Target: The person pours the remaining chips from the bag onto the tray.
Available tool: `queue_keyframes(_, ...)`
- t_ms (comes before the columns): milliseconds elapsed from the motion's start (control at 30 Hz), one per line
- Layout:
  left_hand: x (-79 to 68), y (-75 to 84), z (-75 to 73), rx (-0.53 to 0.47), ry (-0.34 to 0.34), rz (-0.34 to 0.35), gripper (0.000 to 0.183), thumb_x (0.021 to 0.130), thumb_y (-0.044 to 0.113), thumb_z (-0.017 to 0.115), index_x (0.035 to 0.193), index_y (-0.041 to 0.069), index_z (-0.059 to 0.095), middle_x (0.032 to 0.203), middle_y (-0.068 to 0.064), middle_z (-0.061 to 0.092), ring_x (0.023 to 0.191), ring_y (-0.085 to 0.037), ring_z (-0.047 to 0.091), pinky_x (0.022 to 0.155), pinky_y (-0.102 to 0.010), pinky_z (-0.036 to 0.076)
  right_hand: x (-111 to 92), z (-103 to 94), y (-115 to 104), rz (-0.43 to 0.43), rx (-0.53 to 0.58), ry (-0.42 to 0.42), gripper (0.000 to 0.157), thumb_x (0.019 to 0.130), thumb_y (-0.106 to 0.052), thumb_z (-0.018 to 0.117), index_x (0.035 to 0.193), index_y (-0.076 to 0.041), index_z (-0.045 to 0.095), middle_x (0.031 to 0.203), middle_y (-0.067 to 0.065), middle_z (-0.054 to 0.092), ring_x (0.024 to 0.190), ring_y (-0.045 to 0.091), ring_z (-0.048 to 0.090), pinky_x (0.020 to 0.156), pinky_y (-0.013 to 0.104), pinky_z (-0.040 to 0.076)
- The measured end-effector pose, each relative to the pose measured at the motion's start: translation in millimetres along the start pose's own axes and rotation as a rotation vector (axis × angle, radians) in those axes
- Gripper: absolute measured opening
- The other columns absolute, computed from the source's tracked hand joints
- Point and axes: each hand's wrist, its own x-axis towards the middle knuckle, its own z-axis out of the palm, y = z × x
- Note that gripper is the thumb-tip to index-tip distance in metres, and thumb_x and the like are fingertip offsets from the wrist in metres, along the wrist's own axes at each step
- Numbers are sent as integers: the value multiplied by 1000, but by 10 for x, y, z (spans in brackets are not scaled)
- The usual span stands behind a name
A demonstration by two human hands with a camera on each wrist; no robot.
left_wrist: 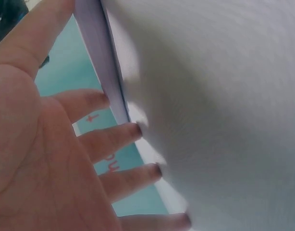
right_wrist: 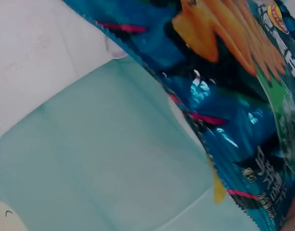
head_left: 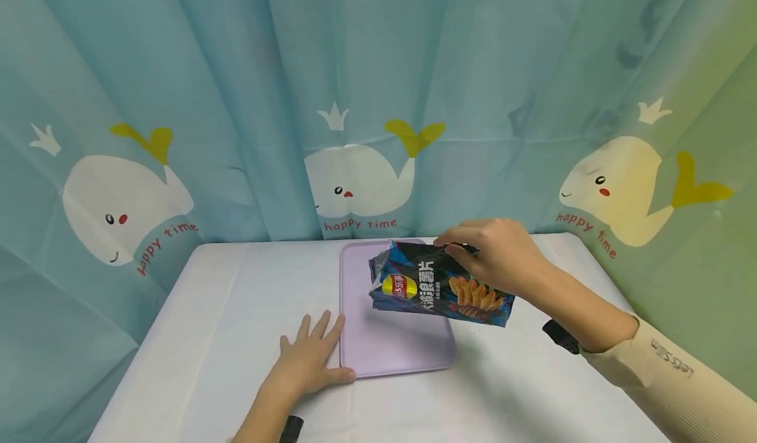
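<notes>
A dark blue potato chip bag (head_left: 434, 288) hangs tilted above the lilac tray (head_left: 396, 354), its printed front facing me. My right hand (head_left: 503, 252) pinches its upper edge between thumb and fingers. At the left end of the bag a silvery flap shows. The right wrist view has the bag's glossy side (right_wrist: 200, 91) close up, with only a sliver of hand at the corner. My left hand (head_left: 304, 364) lies with spread fingers at the tray's left edge, thumb touching the rim. In the left wrist view the left palm (left_wrist: 51, 139) shows beside the tray's side (left_wrist: 97, 43).
A white-covered table (head_left: 254, 292) holds the tray. Behind and around it hangs a blue-green curtain (head_left: 236, 101) printed with white whales. A black strap piece (head_left: 560, 336) sits at the right wrist, another (head_left: 292, 428) at the left.
</notes>
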Motion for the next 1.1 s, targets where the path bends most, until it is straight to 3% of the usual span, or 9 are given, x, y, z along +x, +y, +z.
queue_keyframes(600, 3, -13, 11, -5, 1, 9, 104, 72, 68, 74, 154, 16, 39, 160, -18, 32, 145, -54, 21, 99, -85, 20, 52, -21, -16, 1, -13, -68, 17, 90, -15, 73, 103, -25, 78, 89, -7, 76, 52, 3, 51, 43, 23, 34)
queue_keyframes(1100, 10, -4, -10, -3, 3, 17, 105, 71, 68, 75, 155, 15, 38, 160, -19, 32, 145, -55, 22, 99, -84, 21, 44, -39, 13, -20, -31, -56, 16, 89, -14, 75, 101, -25, 78, 81, -9, 73, 52, 3, 51, 44, 24, 35)
